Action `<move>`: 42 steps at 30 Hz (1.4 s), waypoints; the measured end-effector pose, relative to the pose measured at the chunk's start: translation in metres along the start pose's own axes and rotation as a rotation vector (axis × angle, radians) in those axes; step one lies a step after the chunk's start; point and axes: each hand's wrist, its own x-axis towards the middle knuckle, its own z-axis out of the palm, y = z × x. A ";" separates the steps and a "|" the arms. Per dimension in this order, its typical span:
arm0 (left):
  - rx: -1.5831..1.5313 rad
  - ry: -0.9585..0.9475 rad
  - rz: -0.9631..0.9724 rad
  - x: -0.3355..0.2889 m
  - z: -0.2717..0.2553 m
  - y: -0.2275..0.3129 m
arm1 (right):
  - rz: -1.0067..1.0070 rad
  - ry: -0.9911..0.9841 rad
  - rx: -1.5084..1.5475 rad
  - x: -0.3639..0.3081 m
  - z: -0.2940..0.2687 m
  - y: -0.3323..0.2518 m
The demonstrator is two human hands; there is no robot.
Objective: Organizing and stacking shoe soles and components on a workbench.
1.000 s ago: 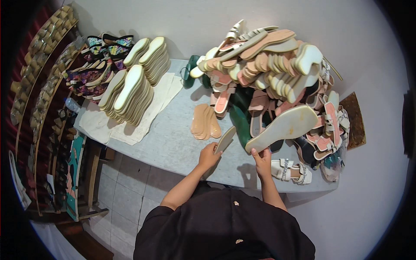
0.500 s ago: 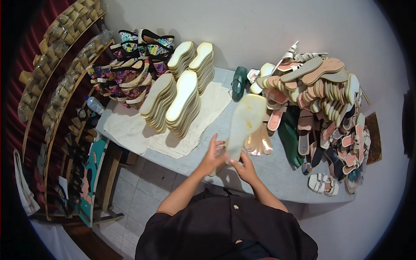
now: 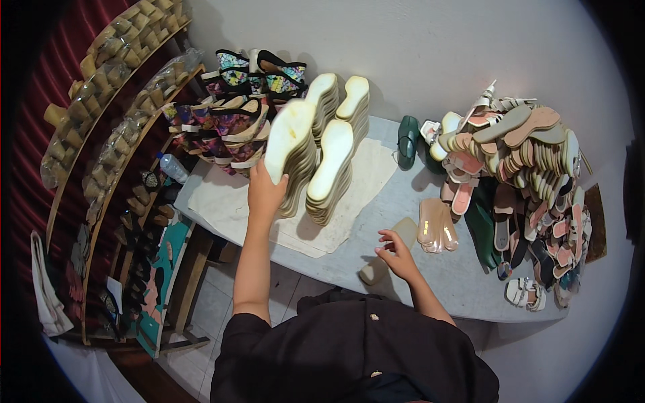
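My left hand [image 3: 267, 191] grips the heel end of a pale cream shoe sole [image 3: 290, 134], which has small yellowish marks. It holds this sole over the front left stack of soles [image 3: 299, 185], partly hiding that stack. Beside it rises another stack of soles [image 3: 330, 171], with two more behind. My right hand [image 3: 400, 258] hovers above the table with its fingers apart and nothing in it. Partly under that hand lies a single pale sole [image 3: 405, 232]. Just to its right are shiny beige insoles [image 3: 435, 225].
Floral wedge shoes [image 3: 235, 127] are heaped behind the stacks. A white cloth [image 3: 366, 178] lies under the stacks on the grey table [image 3: 463, 289]. Sandals and soles [image 3: 510, 154] pile up at the right, near a green shoe last [image 3: 407, 142]. Shelves with wooden heels [image 3: 127, 87] stand at the left.
My left hand has carried the sole from in front of me leftward to the stack. My right hand has let go of it and moved slightly right. The view has shifted a little.
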 end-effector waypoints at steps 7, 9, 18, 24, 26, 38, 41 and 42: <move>0.188 -0.225 -0.156 0.039 0.037 -0.055 | 0.162 0.233 -0.035 -0.007 -0.026 0.029; 0.153 -0.256 -0.158 0.045 0.046 -0.051 | 0.169 0.291 -0.029 -0.016 -0.039 0.033; 0.151 -0.240 -0.160 0.046 0.063 -0.068 | 0.184 0.425 -0.014 -0.023 -0.066 0.036; 0.332 -0.396 -0.239 0.047 0.052 -0.039 | 0.172 0.465 -0.050 -0.017 -0.096 0.014; 0.297 -0.254 -0.154 0.044 0.043 -0.030 | 0.175 0.488 -0.090 -0.012 -0.112 -0.001; -0.443 0.376 0.057 -0.029 -0.010 0.065 | -0.006 0.901 -0.267 0.097 -0.250 -0.056; -0.400 0.302 0.085 -0.048 -0.021 0.084 | 0.195 1.088 -0.992 0.138 -0.242 -0.089; -0.392 0.308 0.084 -0.053 -0.023 0.088 | 0.190 1.082 -0.987 0.143 -0.246 -0.091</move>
